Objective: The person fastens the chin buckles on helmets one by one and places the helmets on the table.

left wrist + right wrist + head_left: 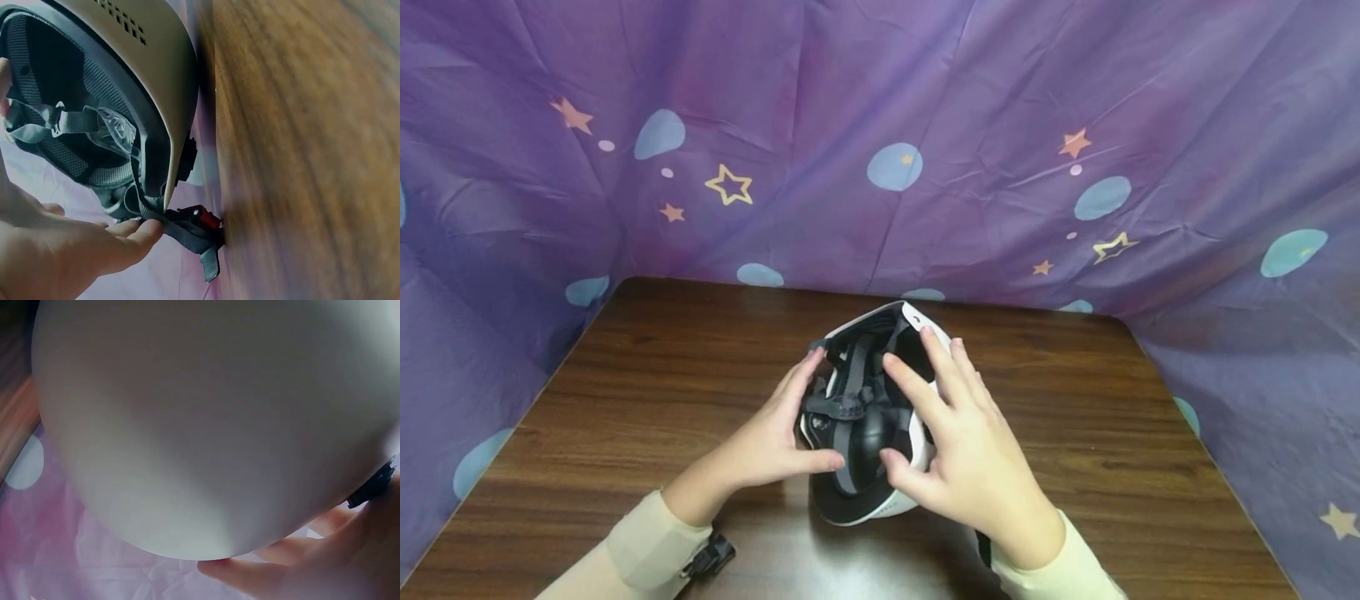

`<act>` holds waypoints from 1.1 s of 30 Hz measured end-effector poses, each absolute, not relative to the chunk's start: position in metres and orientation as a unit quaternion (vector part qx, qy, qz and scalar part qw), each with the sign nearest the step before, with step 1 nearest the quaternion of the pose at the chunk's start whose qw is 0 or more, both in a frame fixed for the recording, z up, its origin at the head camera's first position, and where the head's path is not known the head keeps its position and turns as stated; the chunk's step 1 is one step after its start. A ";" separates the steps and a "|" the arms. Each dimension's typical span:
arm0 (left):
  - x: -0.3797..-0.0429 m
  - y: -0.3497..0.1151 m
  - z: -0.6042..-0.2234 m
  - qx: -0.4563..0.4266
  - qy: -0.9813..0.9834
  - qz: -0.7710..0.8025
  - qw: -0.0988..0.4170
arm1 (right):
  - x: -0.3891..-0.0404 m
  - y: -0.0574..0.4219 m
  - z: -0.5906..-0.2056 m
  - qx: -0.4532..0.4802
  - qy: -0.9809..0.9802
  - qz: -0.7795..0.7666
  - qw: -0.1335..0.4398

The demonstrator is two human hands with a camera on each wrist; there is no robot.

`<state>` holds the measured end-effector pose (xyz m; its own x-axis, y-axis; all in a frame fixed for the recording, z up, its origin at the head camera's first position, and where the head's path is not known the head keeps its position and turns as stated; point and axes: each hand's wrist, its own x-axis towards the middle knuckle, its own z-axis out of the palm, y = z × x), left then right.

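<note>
A white helmet (868, 437) lies tilted on the table, its black padded inside turned up toward the head camera. Grey chin straps (78, 122) run across the opening in the left wrist view. From its left side hangs a strap end with a black and red buckle (205, 217). My left hand (763, 446) is at the helmet's left rim, fingers nearly straight and thumb extended over the opening; its fingertips are by the strap. Over the right rim, my right hand (973, 446) has its fingers spread. The smooth outer shell (206, 437) fills most of the right wrist view.
The brown wood-grain table (662, 383) extends around the helmet on all sides. Behind it and at both sides hangs a purple cloth (820, 108) with stars and blue blobs. A black device (709, 557) is strapped at the left wrist.
</note>
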<state>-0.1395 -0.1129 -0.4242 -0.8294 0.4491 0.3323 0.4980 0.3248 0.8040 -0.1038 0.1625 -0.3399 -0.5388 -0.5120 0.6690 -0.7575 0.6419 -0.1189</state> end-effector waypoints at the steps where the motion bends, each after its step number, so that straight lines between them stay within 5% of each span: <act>1: -0.139 -0.113 -0.423 -0.287 -0.815 -0.503 0.024 | -0.104 0.162 -0.340 0.374 -0.852 0.207 0.303; 33: -0.139 -0.114 -0.421 -0.252 -0.835 -0.490 -0.001 | -0.111 0.173 -0.344 0.273 -0.891 0.281 0.232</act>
